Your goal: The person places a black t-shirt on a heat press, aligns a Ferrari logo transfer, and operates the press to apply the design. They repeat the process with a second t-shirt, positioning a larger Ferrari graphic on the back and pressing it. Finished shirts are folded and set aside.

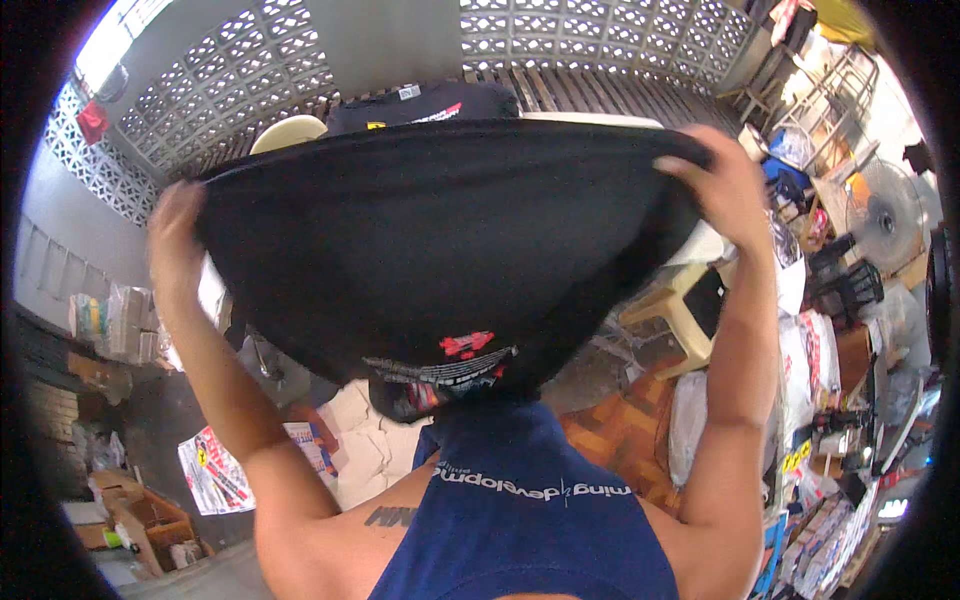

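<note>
A black T-shirt point(440, 230) is stretched wide in front of me, held up by its far edge. My left hand point(178, 225) grips one end of that edge, its fingers blurred and partly behind the cloth. At the opposite end my right hand point(722, 185) pinches the fabric between thumb and fingers. A red and white printed graphic point(465, 345) shows low on the cloth, close to my chest. Just beyond the raised edge, another black T-shirt point(430, 108) lies flat with a small pale label at its neck.
A cream plastic chair point(685, 315) stands to the right, near a spinning fan point(885, 215). Plastic-wrapped packs point(805, 355) crowd the right side. On the left are an open cardboard box point(150, 520) and bagged goods point(125, 320). A patterned block wall point(590, 40) rises behind.
</note>
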{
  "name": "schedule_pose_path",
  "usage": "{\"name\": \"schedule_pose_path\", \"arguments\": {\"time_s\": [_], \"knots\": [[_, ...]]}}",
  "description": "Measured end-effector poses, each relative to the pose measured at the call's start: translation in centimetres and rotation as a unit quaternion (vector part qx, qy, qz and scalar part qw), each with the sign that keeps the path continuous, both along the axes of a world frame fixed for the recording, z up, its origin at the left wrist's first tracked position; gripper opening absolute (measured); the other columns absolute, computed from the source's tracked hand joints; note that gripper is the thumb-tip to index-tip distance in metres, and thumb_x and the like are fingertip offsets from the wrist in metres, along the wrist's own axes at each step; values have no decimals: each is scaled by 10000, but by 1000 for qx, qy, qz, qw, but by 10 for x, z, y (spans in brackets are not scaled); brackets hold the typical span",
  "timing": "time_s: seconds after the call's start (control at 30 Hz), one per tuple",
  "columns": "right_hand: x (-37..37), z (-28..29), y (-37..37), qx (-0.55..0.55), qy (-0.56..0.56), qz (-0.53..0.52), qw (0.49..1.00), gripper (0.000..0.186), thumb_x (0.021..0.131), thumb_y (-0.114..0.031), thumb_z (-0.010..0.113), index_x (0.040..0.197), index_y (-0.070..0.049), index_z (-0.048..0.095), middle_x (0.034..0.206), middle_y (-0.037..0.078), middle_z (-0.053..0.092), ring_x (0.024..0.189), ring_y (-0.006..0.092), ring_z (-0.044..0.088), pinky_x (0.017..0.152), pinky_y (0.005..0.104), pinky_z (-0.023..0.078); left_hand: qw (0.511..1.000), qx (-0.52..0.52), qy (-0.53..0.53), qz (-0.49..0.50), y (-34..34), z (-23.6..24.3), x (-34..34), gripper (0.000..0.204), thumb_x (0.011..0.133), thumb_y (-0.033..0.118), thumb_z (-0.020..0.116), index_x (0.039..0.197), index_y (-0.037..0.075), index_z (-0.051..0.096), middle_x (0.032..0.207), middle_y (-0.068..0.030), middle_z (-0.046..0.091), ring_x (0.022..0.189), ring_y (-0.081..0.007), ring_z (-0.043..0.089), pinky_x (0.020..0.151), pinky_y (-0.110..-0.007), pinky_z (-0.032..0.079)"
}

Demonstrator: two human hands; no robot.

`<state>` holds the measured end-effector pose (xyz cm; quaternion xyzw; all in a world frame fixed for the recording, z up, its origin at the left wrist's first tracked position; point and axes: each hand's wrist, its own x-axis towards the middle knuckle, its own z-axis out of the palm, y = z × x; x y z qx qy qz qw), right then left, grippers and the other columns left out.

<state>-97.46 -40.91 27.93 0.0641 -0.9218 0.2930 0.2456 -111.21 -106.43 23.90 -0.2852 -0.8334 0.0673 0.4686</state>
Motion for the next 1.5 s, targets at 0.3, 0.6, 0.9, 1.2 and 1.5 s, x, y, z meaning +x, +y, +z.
{"name": "schedule_pose_path", "arguments": {"time_s": [0.3, 0.6, 0.9, 1.2, 1.5], "knots": [[-237, 204, -40, 11, 152, -39, 988, 236, 806, -151, 778, 1006, -27, 750, 891, 161, 744, 835, 231, 706, 761, 375, 550, 852, 454, -262, -12, -60, 67, -261, 376, 1016, 286, 638, 1286, 26, 666, 1226, -199, 690, 1162, -309, 633, 1016, -376, 477], [-264, 39, -11, 164, 183, -114, 963, 325, 834, -41, 589, 1108, -111, 749, 1064, 152, 756, 1005, 315, 722, 883, 384, 546, 803, 524, -222, -179, -26, 49, -190, 270, 1019, 162, 639, 1199, -35, 682, 1120, -146, 724, 1028, -178, 678, 921, -316, 513], [-183, -242, -22, 69, 115, -40, 990, 241, 701, 89, 597, 838, -78, 703, 992, 123, 635, 1026, 341, 585, 910, 461, 449, 732, 527, -400, -165, 14, -205, -59, 376, 658, -166, 453, 934, -39, 674, 991, -114, 693, 1020, -233, 656, 982, -335, 488], [128, -430, -30, -25, -369, -215, 904, 189, 788, -149, 736, 971, -107, 759, 1137, 161, 676, 1127, 386, 597, 983, 473, 500, 826, 294, -480, 2, 172, -216, -29, 450, 752, -114, 525, 1159, -7, 686, 1253, -178, 675, 1191, -384, 636, 1035, -432, 490], [354, -392, 18, -171, -146, -481, 847, 119, 833, -134, 731, 921, -54, 740, 886, 143, 728, 835, 339, 713, 765, 429, 575, 593, -34, -740, -315, 528, -350, 64, 293, 913, 118, 616, 1175, 35, 716, 1133, -189, 724, 1037, -359, 704, 904, -380, 545]]}}
